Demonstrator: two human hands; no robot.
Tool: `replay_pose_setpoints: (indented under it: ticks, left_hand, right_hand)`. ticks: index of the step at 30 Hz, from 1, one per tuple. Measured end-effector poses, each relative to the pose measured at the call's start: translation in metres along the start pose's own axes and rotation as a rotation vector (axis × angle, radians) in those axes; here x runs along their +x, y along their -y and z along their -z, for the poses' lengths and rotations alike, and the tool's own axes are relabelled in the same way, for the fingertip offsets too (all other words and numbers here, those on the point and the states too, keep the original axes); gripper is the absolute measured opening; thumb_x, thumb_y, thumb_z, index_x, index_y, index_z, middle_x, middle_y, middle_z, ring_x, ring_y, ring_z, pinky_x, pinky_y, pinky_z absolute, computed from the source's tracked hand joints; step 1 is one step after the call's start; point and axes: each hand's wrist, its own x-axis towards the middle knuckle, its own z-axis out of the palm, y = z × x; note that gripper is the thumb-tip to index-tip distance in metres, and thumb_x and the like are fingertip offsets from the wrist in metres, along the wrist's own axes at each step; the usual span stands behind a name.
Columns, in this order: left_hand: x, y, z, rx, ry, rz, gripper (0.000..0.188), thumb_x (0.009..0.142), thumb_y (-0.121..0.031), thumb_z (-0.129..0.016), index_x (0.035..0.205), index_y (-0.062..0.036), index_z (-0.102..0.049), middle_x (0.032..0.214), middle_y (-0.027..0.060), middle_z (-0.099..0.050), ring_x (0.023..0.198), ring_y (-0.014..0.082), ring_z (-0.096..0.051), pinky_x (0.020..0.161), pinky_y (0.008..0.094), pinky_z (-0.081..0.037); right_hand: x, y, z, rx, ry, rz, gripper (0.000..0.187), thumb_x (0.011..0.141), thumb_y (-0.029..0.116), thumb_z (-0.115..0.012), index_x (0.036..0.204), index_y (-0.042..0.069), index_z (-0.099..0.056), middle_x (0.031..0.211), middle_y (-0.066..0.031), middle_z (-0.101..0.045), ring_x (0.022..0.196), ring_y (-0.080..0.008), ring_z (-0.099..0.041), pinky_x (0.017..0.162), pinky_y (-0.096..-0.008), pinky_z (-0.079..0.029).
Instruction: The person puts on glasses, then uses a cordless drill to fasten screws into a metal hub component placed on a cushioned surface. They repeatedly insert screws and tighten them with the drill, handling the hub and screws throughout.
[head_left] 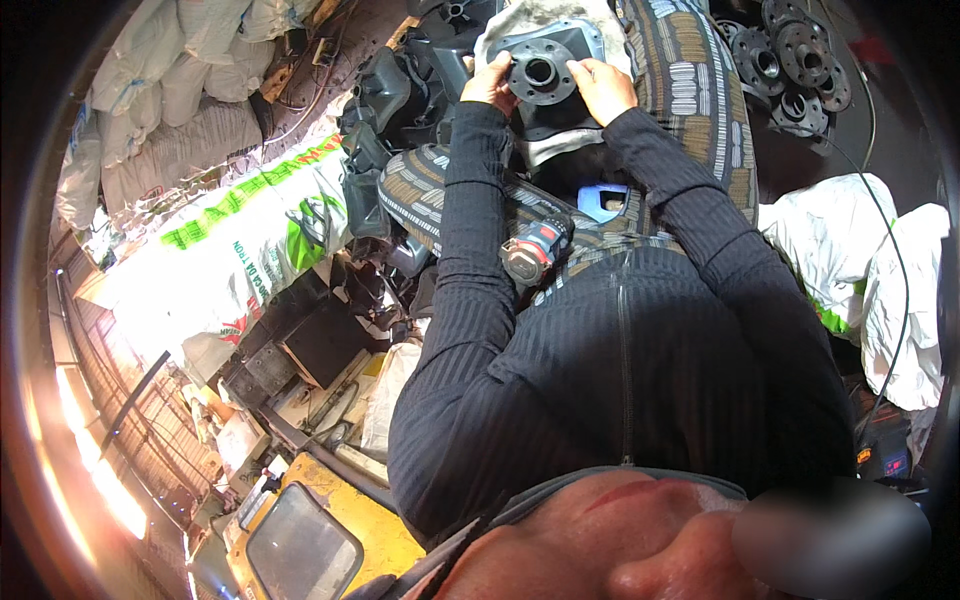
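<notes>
Up at the top of the view, both hands grip a round grey flange [541, 70] with a raised central hole and small holes around its rim. My left hand [490, 84] pinches its left edge, and my right hand [604, 90] pinches the right edge. Directly beneath the flange is a black part with a square base [556, 118], partly covered by it. A whitish cloth [510, 20] lies under that part. Across my lap, below the hands, rests a cordless power tool [538, 247] in blue, red and black.
Many black moulded parts [385, 90] are piled at the left of my legs. More grey flanges [800, 55] lie in a heap at the right. White sacks [270, 240] fill the left side, and white bags [905, 290] stand at the right beside a dark cable [903, 330].
</notes>
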Motion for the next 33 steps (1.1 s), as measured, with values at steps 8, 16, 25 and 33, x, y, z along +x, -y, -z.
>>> replay_pose_setpoints:
  ticks: [8,16,25,33]
  left_hand:
    - [-0.002,0.016,-0.015,0.529,-0.28,-0.493,0.028,0.083,-0.033,-0.074,0.09,-0.0059,-0.071,0.062,-0.0036,-0.055,0.046,0.0046,-0.042,0.046,0.0201,-0.035]
    - [-0.001,0.019,-0.014,0.443,-0.247,-0.458,0.025,0.085,-0.033,-0.072,0.092,-0.0085,-0.07,0.056,-0.0072,-0.046,0.043,0.0032,-0.036,0.041,0.0199,-0.029]
    - [-0.001,0.021,-0.017,0.327,-0.179,-0.524,0.028,0.087,-0.037,-0.069,0.09,-0.0093,-0.066,0.06,-0.0078,-0.047,0.045,0.0031,-0.037,0.04,0.0199,-0.03]
    - [0.01,0.031,-0.004,0.615,-0.32,-0.663,0.048,0.091,-0.04,-0.062,0.103,0.0062,-0.067,0.094,0.0055,-0.066,0.086,0.0114,-0.056,0.08,0.025,-0.045]
  right_hand:
    - [0.005,-0.005,0.0,-0.052,-0.022,0.056,0.045,0.091,0.046,-0.051,0.1,0.005,-0.068,0.087,-0.0176,-0.068,0.087,-0.034,-0.065,0.078,-0.0403,-0.049]
    - [-0.003,0.0,0.004,-0.005,-0.043,0.082,0.043,0.09,0.046,-0.053,0.097,0.006,-0.068,0.084,-0.0177,-0.068,0.082,-0.0352,-0.066,0.076,-0.0423,-0.05]
    - [-0.001,0.003,0.002,0.025,-0.064,0.082,0.041,0.089,0.046,-0.055,0.094,0.008,-0.07,0.083,-0.0164,-0.069,0.081,-0.0338,-0.067,0.074,-0.0414,-0.051]
    - [0.0,0.002,0.003,0.014,-0.037,0.052,0.042,0.089,0.047,-0.055,0.097,0.008,-0.069,0.084,-0.0166,-0.068,0.083,-0.0326,-0.066,0.077,-0.0398,-0.05]
